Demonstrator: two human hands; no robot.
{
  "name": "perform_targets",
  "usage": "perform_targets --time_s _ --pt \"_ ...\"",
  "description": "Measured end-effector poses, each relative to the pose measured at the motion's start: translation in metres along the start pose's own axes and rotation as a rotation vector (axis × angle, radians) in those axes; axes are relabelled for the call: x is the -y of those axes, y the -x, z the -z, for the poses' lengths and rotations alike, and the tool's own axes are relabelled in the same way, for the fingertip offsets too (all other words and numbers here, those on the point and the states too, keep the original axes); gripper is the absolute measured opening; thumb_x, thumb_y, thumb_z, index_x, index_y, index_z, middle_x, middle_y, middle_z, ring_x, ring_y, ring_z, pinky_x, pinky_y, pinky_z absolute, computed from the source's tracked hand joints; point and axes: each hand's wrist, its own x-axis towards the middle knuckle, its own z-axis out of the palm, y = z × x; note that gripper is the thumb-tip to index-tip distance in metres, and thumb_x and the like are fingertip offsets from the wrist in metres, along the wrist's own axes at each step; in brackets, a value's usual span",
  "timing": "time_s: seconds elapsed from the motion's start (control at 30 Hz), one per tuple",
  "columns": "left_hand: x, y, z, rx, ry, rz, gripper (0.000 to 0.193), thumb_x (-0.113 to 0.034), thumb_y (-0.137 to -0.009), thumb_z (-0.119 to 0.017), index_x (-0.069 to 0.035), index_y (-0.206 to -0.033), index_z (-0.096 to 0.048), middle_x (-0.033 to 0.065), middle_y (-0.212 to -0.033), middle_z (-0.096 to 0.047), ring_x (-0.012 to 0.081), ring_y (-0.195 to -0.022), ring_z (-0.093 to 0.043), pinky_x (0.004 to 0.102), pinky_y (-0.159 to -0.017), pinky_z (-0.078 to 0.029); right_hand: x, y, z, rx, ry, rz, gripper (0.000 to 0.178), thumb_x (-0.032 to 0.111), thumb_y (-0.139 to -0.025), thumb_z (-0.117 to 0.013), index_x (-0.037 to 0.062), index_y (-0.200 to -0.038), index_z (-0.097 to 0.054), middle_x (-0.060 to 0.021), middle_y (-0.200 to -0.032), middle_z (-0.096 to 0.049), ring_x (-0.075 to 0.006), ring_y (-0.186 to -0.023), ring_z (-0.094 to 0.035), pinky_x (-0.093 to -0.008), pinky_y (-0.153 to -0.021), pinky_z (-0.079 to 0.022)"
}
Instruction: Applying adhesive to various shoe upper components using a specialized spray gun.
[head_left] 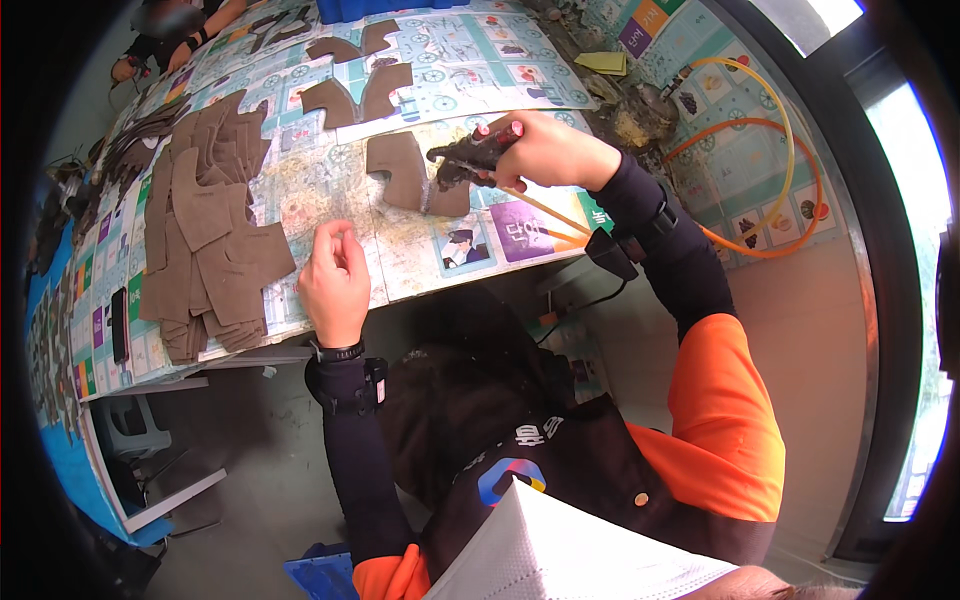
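My right hand (555,150) is wrapped round a dark spray gun (475,155) caked with residue and red near its top. The gun hangs over a pair of brown cut pieces (405,175), which lie side by side and meet along a pale seam line. Closer to the table's front edge is my left hand (335,285), its fingers loosely curled in with nothing visible in them. Left of it, a large pile of brown cut pieces (205,230) overlaps in layers. Farther back lie two more joined-looking brown pairs (358,95), (352,42).
The patterned tabletop (440,270) is stained with residue. An orange hose (800,130) and a yellow hose (785,180) loop at the right by the wall. A black flat object (120,325) lies left of the pile. A blue bin (385,8) and another person (175,40) are at the far side.
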Motion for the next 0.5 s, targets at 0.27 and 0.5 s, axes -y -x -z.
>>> perform_targets --time_s 0.27,0.5 --pt "0.001 0.000 0.000 0.008 -0.001 0.012 0.007 -0.012 -0.094 -0.061 -0.010 -0.100 -0.064 0.0070 -0.064 -0.061 0.0247 -0.057 -0.063 0.0377 -0.054 -0.046 0.020 0.011 -0.006 0.092 -0.172 -0.107 0.004 0.003 -0.065 -0.070 0.0018 -0.068 -0.068 -0.0037 -0.074 -0.066 -0.0133 -0.070 -0.060 -0.0262 -0.069 -0.050" --pt "0.001 0.001 0.000 0.008 -0.004 0.006 0.007 -0.011 -0.094 -0.061 -0.009 -0.100 -0.063 0.0071 -0.064 -0.060 0.0241 -0.057 -0.062 0.0372 -0.054 -0.045 0.020 0.013 0.004 -0.053 -0.203 -0.114 0.015 0.005 -0.055 -0.062 -0.0027 -0.067 -0.065 -0.0103 -0.067 -0.066 -0.0217 -0.058 -0.058 -0.0332 -0.053 -0.045"
